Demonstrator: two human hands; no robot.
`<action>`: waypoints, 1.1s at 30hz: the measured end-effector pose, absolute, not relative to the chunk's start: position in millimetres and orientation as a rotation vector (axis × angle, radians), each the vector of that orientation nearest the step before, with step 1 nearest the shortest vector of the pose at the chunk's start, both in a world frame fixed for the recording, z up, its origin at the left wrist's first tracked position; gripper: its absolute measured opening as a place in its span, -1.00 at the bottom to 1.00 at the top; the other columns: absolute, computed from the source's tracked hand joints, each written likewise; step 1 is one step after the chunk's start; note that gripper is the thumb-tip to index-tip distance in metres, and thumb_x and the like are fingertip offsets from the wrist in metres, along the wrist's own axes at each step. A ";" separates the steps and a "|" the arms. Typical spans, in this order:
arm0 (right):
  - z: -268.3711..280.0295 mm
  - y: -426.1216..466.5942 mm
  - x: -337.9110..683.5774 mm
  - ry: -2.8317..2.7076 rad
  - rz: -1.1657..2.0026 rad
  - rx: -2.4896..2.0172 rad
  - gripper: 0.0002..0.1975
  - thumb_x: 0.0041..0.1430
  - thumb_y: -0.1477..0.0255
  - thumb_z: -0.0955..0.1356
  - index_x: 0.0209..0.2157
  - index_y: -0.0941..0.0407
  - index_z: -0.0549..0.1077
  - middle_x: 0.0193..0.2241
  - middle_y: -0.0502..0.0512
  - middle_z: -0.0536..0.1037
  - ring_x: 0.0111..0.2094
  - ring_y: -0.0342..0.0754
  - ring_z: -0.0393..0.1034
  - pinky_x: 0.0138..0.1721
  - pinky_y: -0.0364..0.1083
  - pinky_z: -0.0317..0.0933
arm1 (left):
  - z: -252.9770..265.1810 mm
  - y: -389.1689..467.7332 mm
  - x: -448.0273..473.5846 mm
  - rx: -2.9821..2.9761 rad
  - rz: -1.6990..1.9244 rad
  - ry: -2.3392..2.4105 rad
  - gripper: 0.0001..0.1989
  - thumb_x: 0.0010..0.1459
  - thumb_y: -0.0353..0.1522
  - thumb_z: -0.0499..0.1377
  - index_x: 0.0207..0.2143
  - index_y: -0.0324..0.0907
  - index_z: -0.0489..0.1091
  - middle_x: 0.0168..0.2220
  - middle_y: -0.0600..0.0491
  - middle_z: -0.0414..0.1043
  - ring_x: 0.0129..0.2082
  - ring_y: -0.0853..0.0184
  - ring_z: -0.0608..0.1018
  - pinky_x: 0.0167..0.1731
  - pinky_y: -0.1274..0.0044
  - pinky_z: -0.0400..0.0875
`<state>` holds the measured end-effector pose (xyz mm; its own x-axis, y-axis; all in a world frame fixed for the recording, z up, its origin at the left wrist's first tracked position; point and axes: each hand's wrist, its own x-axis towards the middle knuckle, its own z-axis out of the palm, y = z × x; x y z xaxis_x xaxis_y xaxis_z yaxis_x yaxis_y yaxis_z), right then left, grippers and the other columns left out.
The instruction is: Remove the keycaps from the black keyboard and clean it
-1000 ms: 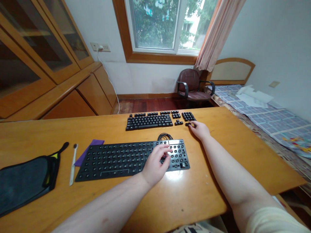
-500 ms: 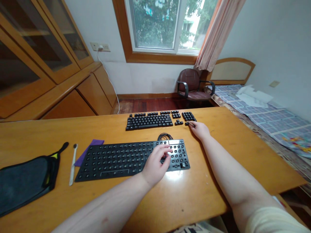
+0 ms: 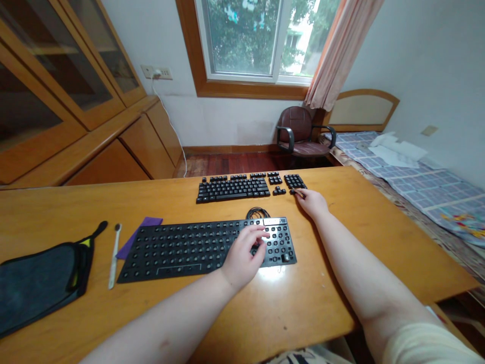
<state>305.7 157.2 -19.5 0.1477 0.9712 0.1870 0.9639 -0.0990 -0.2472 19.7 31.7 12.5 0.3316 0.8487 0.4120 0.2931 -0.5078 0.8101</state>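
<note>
Black keyboard base (image 3: 182, 247) beneath left hand (image 3: 244, 255), loose keycaps (image 3: 294, 181) beside right hand (image 3: 311, 203)

I see a passable strip of desk (image 3: 212, 212) between the keyboard base (image 3: 182, 249) and the keycaps (image 3: 235, 190); the coiled cable (image 3: 256, 210) juts into it.

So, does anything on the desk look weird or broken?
Yes, the long black plastic keyboard base looks odd, with most keys off: I see just one square black keycap on it, by its near right corner. Many loose black plastic keycaps lie in rows beyond it. I can't see anything spilled or broken.
</note>
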 end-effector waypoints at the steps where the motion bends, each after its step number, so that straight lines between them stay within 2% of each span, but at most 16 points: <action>1: -20.0 157.4 306.0 -1.866 0.034 -2.125 -0.67 0.16 0.23 0.23 -0.09 -0.06 0.48 -0.21 0.08 0.57 -0.21 0.05 0.44 -0.28 -0.08 0.25 | 12.8 31.7 19.8 1.976 1.145 0.999 -0.80 0.12 -0.49 0.06 -0.20 -0.15 0.38 -0.08 -0.06 0.33 -0.30 0.38 0.46 -0.22 0.43 0.44; 16: -16.5 156.4 304.9 -1.829 0.050 -2.120 -0.64 0.16 0.25 0.22 -0.05 -0.03 0.45 -0.20 0.10 0.57 -0.22 0.05 0.44 -0.29 -0.09 0.25 | 10.3 32.3 19.9 1.980 1.159 0.980 -0.80 0.12 -0.49 0.07 -0.21 -0.15 0.38 -0.08 -0.05 0.33 -0.29 0.38 0.47 -0.22 0.46 0.43; 21: -15.2 156.2 305.2 -1.768 0.025 -2.167 -0.64 0.16 0.26 0.21 -0.08 0.04 0.47 -0.25 0.16 0.58 -0.26 0.04 0.44 -0.31 -0.12 0.22 | 11.1 31.5 20.2 1.970 1.151 0.989 -0.80 0.13 -0.49 0.06 -0.20 -0.15 0.37 -0.08 -0.05 0.33 -0.27 0.38 0.47 -0.21 0.46 0.43; 33: -16.2 156.0 305.0 -1.784 0.037 -2.148 -0.64 0.17 0.26 0.20 -0.06 0.01 0.46 -0.22 0.13 0.57 -0.25 0.03 0.43 -0.32 -0.12 0.20 | 10.6 32.0 19.8 1.983 1.145 0.993 -0.80 0.13 -0.49 0.06 -0.20 -0.15 0.38 -0.08 -0.05 0.33 -0.27 0.38 0.46 -0.21 0.46 0.43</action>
<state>305.0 156.0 -16.2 0.2079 0.9577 0.1988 0.9487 -0.1479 -0.2796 19.8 32.0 10.6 0.3370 0.8447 0.4158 0.2923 -0.5137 0.8067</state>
